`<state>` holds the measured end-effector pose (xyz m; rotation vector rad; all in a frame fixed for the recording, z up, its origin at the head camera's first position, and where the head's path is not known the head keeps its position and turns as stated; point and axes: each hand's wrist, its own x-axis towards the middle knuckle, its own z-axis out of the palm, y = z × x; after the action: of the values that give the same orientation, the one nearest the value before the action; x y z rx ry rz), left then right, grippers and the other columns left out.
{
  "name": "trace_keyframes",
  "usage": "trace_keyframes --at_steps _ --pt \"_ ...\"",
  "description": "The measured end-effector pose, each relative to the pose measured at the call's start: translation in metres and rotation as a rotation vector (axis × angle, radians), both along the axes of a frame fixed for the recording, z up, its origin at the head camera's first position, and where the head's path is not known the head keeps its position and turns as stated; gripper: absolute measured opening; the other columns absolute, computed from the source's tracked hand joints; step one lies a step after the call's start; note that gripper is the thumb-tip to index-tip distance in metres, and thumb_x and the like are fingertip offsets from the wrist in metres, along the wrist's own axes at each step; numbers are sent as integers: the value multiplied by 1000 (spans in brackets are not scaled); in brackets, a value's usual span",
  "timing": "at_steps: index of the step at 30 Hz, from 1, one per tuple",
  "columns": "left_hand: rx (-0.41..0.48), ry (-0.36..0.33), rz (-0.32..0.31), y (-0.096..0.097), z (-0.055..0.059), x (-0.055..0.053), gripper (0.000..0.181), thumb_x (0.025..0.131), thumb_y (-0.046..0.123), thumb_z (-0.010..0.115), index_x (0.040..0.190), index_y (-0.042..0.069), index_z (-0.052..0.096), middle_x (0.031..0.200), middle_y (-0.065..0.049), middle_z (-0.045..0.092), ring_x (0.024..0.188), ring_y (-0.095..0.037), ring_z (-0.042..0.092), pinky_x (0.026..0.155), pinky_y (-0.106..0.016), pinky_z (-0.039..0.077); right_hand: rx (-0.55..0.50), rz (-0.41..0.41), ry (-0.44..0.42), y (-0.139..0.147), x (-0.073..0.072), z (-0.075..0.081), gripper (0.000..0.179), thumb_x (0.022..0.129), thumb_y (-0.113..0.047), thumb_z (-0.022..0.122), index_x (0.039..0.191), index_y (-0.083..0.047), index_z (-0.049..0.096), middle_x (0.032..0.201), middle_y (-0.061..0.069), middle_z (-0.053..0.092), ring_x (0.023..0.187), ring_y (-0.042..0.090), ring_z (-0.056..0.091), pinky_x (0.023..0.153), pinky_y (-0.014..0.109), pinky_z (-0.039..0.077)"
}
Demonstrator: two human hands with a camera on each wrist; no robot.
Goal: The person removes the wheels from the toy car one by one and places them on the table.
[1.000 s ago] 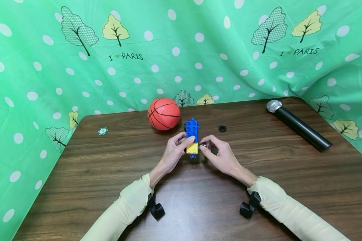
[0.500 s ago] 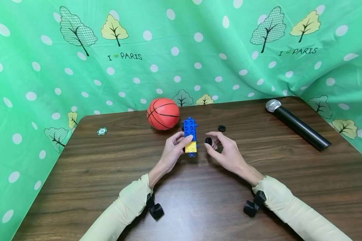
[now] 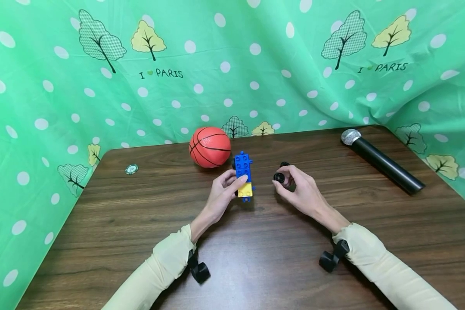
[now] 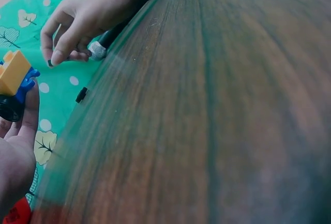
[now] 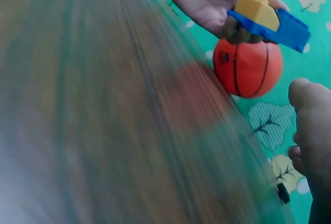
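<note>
A blue and yellow toy brick car [image 3: 243,168] is held in my left hand [image 3: 221,196], the thumb lying on top of it. Blue axle stubs stick out bare on its right side. On its left side a black wheel [image 4: 11,108] shows in the left wrist view. My right hand [image 3: 304,191], a little to the right of the car, pinches a loose black wheel [image 3: 279,177] between thumb and fingers. Another black wheel [image 3: 284,164] lies on the table just behind that hand, partly hidden by it.
An orange-red toy basketball [image 3: 210,147] stands at the back, close to the car. A black microphone [image 3: 385,161] lies at the back right. To the left is a poker chip [image 3: 131,169] on the brown wooden table [image 3: 139,206]. A green curtain [image 3: 232,86] hangs behind.
My right hand has moved away from the car's right side, rightward and slightly back, with the wheel in its fingers. The left hand and car have shifted slightly left.
</note>
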<state>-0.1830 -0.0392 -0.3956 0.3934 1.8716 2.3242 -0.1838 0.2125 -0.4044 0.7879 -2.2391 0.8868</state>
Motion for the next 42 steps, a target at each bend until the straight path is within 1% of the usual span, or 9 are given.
trace_keyframes --at_steps 5,14,19,25,33,38,42 --pt "-7 1 0 0 0 0 31 97 19 65 118 -4 61 98 -1 70 84 -10 63 68 -23 51 16 -25 2 9 -5 0 30 86 -4 78 112 0 63 86 4 59 75 13 56 67 19 44" --pt "-27 15 -4 -1 0 1 30 98 21 65 118 -2 62 98 -1 70 84 -10 62 69 -24 50 43 -79 13 25 -14 -2 28 87 -4 77 111 -1 63 85 6 59 75 14 57 68 19 42" --pt "-26 18 -6 -1 -1 0 30 98 20 65 118 -2 62 98 -2 70 84 -10 62 69 -24 51 51 -116 -15 33 -19 -3 27 88 -5 76 111 -2 63 86 7 60 75 14 56 67 20 41" --pt "-47 12 5 -2 -2 -1 33 97 22 65 119 -2 62 98 -1 70 83 -10 63 68 -24 50 65 -158 -49 41 -26 -5 27 89 -7 76 112 -4 63 86 6 61 75 16 57 66 26 42" --pt "-31 18 1 -3 -3 0 32 97 22 66 119 -1 63 97 -2 71 83 -11 63 69 -24 52 95 -195 -111 49 -35 -6 24 93 -9 73 114 -3 62 88 9 61 77 20 57 66 39 46" --pt "-45 31 0 -3 -1 0 32 97 24 67 117 -1 64 96 0 70 82 -11 63 68 -24 50 108 -216 -146 54 -39 -7 23 95 -9 71 115 -2 62 92 11 63 79 23 59 68 42 48" --pt "-53 28 3 -3 -1 0 33 96 25 67 117 0 64 95 0 70 82 -11 62 67 -23 49 121 -221 -164 56 -42 -7 23 95 -10 71 114 -2 61 93 12 63 81 25 59 70 43 48"
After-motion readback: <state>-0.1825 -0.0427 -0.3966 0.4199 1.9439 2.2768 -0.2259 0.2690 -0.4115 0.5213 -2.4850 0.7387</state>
